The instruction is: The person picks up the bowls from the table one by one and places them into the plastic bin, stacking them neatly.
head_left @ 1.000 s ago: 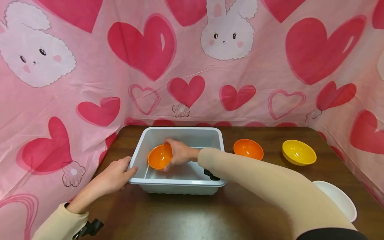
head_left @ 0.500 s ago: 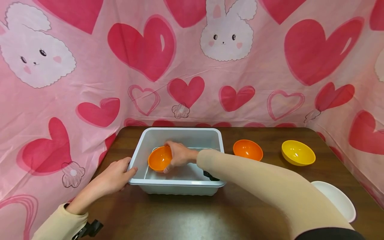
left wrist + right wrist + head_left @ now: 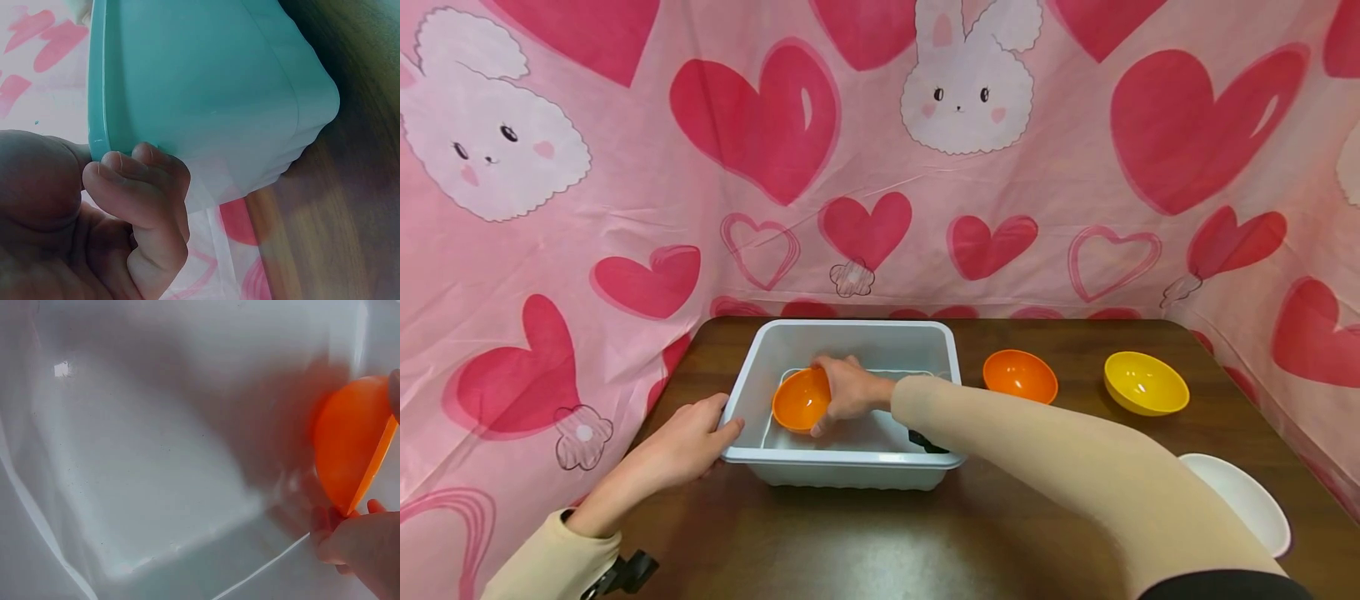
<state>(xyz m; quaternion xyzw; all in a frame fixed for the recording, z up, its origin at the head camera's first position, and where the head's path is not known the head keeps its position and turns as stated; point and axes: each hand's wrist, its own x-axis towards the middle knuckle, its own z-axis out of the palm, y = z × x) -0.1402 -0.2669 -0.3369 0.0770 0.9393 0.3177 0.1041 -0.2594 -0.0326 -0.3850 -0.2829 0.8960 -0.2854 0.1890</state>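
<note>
A grey-white plastic tub (image 3: 842, 457) stands on the table. My left hand (image 3: 692, 437) grips its near left corner, thumb over the rim and fingers curled against the outer wall, as the left wrist view shows. Inside the tub, toward its left side, my right hand (image 3: 850, 390) holds an orange bowl (image 3: 799, 402) by the rim between thumb and fingers. The bowl tilts, its mouth facing up and toward me. In the right wrist view the orange bowl (image 3: 351, 440) is close to the tub's floor; whether it touches is unclear.
Right of the tub sit a second orange bowl (image 3: 1021, 375), partly hidden by my right sleeve, and a yellow bowl (image 3: 1146, 383). A white oval dish (image 3: 1243, 504) lies nearer, behind the right forearm. A pink heart-patterned cloth (image 3: 880, 167) hangs behind the dark wooden table (image 3: 880, 542).
The orange bowl in my right hand has shifted very slightly toward me and to the right, and the fingers moved a little at its rim. My left hand stays on the tub.
</note>
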